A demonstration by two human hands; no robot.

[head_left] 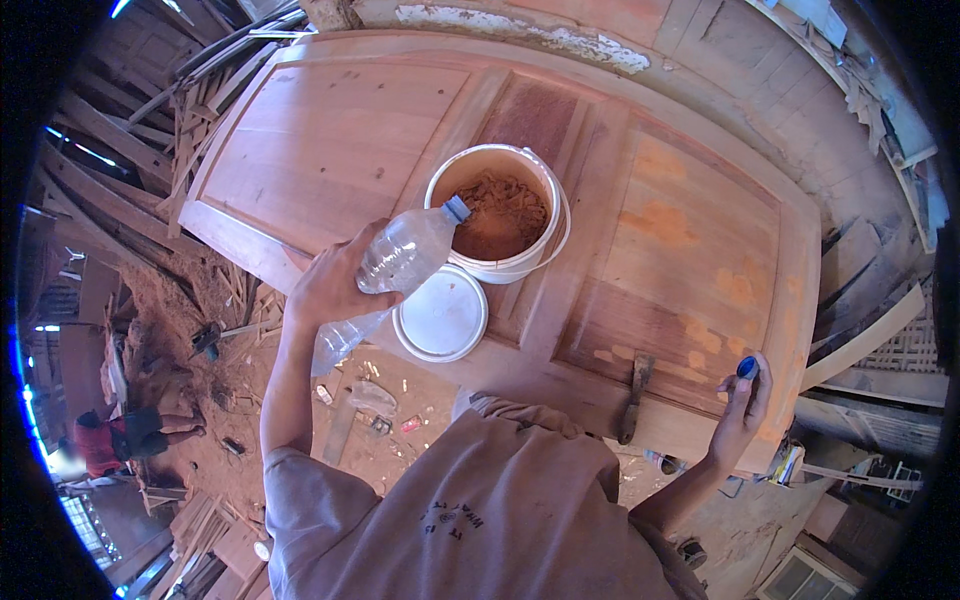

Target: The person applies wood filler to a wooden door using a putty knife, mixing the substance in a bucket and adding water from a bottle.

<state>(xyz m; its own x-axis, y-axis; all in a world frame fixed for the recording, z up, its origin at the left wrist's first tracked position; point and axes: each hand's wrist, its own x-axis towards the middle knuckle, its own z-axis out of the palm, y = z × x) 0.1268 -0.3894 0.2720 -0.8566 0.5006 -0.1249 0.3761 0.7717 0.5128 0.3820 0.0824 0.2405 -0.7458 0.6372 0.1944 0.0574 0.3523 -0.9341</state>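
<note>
My left hand (338, 275) is wrapped round a clear plastic bottle (408, 248). The bottle is tilted, its neck reaching over the rim of a white bucket (528, 266). Inside the bucket lies a crumbly reddish-brown material (505, 205); whether liquid is flowing onto it cannot be made out. Against the bucket's near side rests a round white lid (442, 312). Out to the right, my right hand (742, 405) pinches a small blue bottle cap (747, 367) above the wooden door panel (330, 140). A putty knife (635, 395) lies near the panel's front edge.
Orange filler patches (660, 222) mark the panel's right half. Wood offcuts (205, 130) are heaped at the far left. A person in red (100, 440) is low down at left, away from the panel. Litter (372, 398) and sawdust cover the ground before me.
</note>
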